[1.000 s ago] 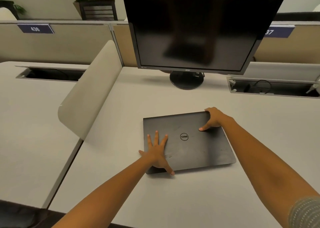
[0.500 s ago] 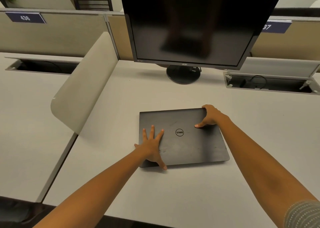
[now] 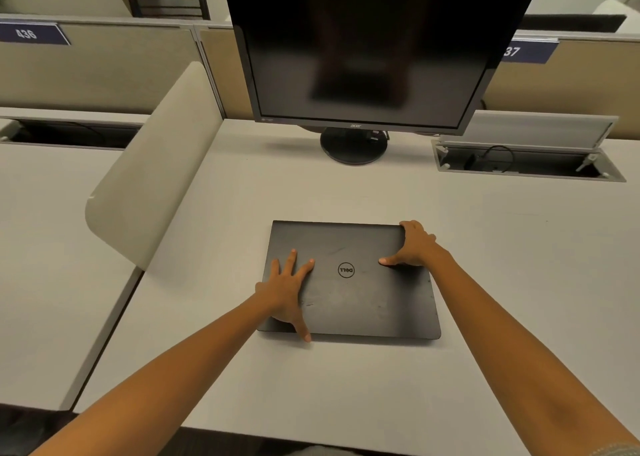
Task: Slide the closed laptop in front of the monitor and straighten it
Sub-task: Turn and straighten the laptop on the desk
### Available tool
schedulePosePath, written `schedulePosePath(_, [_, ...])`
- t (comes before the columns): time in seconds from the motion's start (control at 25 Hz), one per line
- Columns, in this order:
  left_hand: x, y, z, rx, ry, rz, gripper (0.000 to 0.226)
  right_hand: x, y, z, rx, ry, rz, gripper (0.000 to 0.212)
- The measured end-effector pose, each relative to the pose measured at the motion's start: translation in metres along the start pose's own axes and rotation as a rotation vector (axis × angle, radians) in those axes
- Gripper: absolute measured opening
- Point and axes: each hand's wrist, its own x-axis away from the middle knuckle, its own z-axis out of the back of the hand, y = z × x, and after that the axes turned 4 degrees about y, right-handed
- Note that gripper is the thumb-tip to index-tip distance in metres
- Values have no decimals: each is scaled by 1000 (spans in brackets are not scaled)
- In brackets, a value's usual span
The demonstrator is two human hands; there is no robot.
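the left hand [image 3: 289,291] lies flat and open on the lid of the laptop [image 3: 349,282], fingers spread. its thumb hangs over the near edge, by the near left corner. it is pressing down, not gripping.

the laptop is shut and dark, with a round logo in the middle of the lid. it sits right under both hands, on the pale surface [image 3: 346,386]. its long side runs left to right, from one hand across to the other. its far edge looks close to even with the bottom edge of the monitor [image 3: 367,50], so it seems nearly straight already.

the right hand [image 3: 414,244] is on the far right corner of the laptop. its fingers curl over the far edge and its thumb rests flat on the lid. so this hand holds the corner loosely, more bent than the left one.

the monitor stands well beyond both hands, on its round black foot [image 3: 354,145]. a bare strip of surface lies between the foot and the laptop's far edge. the laptop looks lined up with the monitor, left to right.

both hands touch the laptop, so neither is nearer. the left sits toward the near side and the right toward the far side. that is a good pair for a small turn, i think. any last push would go away from the hands, toward the foot.

count: one laptop, one monitor, two hands.
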Motion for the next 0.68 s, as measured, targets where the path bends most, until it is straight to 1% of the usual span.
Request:
schedulePosePath(0.08, [-1, -2, -2, 2, 8, -5, 158, 5, 5, -5, -56, 24, 1, 118])
schedulePosePath(0.16, [-4, -3, -6, 55, 40, 24, 160, 12, 10, -13, -160, 74, -1, 120])
schedulePosePath(0.2, [-6, -2, -8, 112, 81, 68, 161, 16, 11, -17, -219, 110, -14, 121])
schedulePosePath(0.32, [-15, 6, -3, 333, 245, 274, 162, 28, 13, -32, -408, 210, -89, 126])
schedulePosePath(0.4, [-22, 13, 4, 408, 283, 373, 165, 35, 14, -41, -505, 248, -130, 128])
schedulePosePath(0.48, [-29, 18, 11, 494, 283, 453, 168, 39, 16, -44, -513, 248, -161, 131])
schedulePosePath(0.56, [-35, 19, 15, 569, 267, 509, 169, 43, 21, -47, -452, 227, -203, 135])
schedulePosePath(0.68, [-41, 21, 19, 596, 247, 537, 171, 51, 28, -48, -426, 186, -306, 136])
